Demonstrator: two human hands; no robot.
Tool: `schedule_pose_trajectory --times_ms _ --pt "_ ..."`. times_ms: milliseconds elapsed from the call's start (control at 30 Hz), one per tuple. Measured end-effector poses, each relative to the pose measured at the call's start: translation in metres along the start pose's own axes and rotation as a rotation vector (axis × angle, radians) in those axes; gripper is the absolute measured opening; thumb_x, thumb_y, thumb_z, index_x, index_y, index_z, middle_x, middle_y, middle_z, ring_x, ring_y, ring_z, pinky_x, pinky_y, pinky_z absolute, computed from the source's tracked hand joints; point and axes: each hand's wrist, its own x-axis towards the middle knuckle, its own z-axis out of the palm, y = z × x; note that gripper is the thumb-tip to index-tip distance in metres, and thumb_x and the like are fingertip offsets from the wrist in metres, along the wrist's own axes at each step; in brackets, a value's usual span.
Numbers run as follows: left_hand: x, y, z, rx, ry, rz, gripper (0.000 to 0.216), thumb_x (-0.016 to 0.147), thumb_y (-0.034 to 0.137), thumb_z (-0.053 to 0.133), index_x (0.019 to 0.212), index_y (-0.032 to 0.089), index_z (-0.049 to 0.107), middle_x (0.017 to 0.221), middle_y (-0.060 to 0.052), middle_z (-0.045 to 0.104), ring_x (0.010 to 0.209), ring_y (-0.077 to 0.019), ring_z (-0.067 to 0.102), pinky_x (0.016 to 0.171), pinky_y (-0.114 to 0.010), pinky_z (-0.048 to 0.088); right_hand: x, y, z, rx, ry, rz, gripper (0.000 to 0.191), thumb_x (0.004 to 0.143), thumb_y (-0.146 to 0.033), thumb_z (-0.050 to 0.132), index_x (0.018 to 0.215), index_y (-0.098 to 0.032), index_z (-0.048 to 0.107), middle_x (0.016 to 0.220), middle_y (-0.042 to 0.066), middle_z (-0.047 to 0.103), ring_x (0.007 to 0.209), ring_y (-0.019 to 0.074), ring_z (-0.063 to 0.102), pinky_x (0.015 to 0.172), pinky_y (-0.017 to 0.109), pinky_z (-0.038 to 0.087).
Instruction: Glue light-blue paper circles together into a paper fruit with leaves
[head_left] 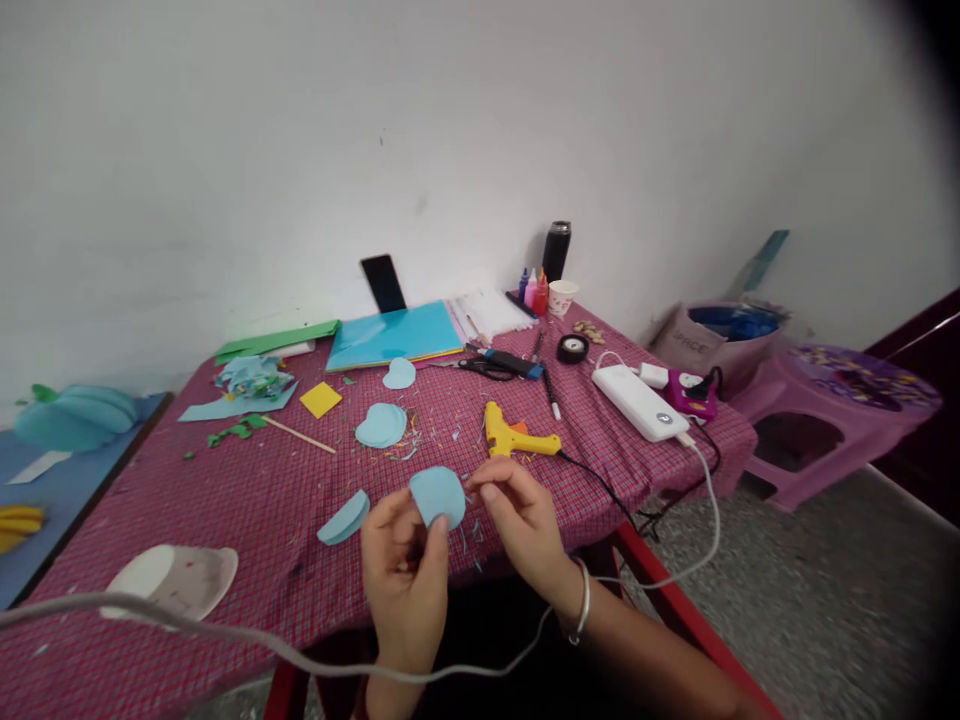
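Note:
My left hand (409, 560) pinches a light blue paper cutout (438, 497) with a rounded outline, thumb in front and fingers behind. Just off the cutout's right edge is my right hand (521, 515), thumb and fingertips drawn together. Whether something small is between them I cannot make out. A folded blue paper piece (345, 518) lies left of my hands. Beyond them, a stack of blue heart-shaped cutouts (381, 426) and a single blue heart (400, 374) rest on the checked tablecloth (285, 490). Behind my right hand lies a yellow glue gun (517, 437).
A white power bank (637, 402) sits at the right, its white cable crossing low over my forearms. A paper cup (176, 580) lies front left. Scissors (487, 369), a cutter (514, 363), black tape (572, 348) and blue sheets (397, 337) lie farther back. A pink stool (802, 420) stands right.

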Motion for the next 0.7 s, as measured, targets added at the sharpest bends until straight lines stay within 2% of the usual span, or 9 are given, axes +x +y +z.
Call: schedule_pose_trajectory --times_ms 67,200,333,433,600,700 --pt "-0.001 0.0 -0.001 0.008 -0.035 0.004 0.026 0.079 0.021 0.068 0.103 0.017 0.059 0.081 -0.002 0.072 0.067 -0.0132 0.068 0.061 -0.022 0.055 0.0 -0.007 -0.002 0.003 -0.003 -0.009 0.014 0.093 -0.015 0.051 0.093 -0.023 0.062 0.083 0.001 0.06 0.079 0.0158 0.058 0.072 0.031 0.048" --pt "-0.003 -0.003 -0.003 0.044 -0.086 0.037 0.009 0.079 0.017 0.068 0.088 0.018 0.064 0.068 0.003 0.065 0.057 -0.0097 0.06 0.054 -0.019 0.049 -0.003 -0.018 -0.004 -0.016 -0.017 -0.063 0.014 0.089 -0.014 0.057 0.095 -0.025 0.063 0.083 0.0 0.059 0.079 0.0152 0.056 0.073 0.031 0.046" --pt "-0.005 -0.003 -0.003 0.035 -0.161 0.09 0.009 0.082 0.013 0.064 0.087 0.02 0.062 0.077 0.002 0.064 0.065 -0.0094 0.059 0.058 -0.019 0.047 -0.003 -0.02 -0.003 -0.082 -0.061 -0.072 0.017 0.087 -0.013 0.06 0.099 -0.024 0.062 0.085 0.0 0.057 0.08 0.0152 0.056 0.073 0.031 0.045" --pt "-0.005 -0.001 -0.004 0.023 -0.277 0.117 0.012 0.081 0.011 0.063 0.089 0.021 0.06 0.085 0.001 0.063 0.073 -0.0105 0.06 0.063 -0.02 0.047 -0.002 -0.017 -0.002 -0.019 -0.103 0.006 0.016 0.084 -0.017 0.064 0.099 -0.024 0.062 0.086 0.0 0.056 0.08 0.0152 0.055 0.073 0.031 0.045" --pt "-0.001 -0.001 -0.009 -0.02 -0.513 0.14 0.024 0.08 0.021 0.065 0.104 0.023 0.06 0.105 -0.003 0.058 0.094 -0.018 0.06 0.077 -0.029 0.051 -0.002 -0.011 -0.002 0.303 -0.182 0.257 0.016 0.083 -0.034 0.069 0.094 -0.024 0.064 0.084 0.0 0.056 0.074 0.0139 0.054 0.066 0.027 0.046" --pt "0.0 -0.002 -0.008 -0.027 -0.572 0.101 0.019 0.087 0.021 0.058 0.105 0.024 0.061 0.106 -0.003 0.056 0.094 -0.0168 0.057 0.078 -0.027 0.048 -0.003 -0.009 -0.001 0.328 -0.169 0.305 0.015 0.083 -0.036 0.069 0.089 -0.023 0.063 0.081 -0.001 0.056 0.071 0.0134 0.053 0.062 0.026 0.045"
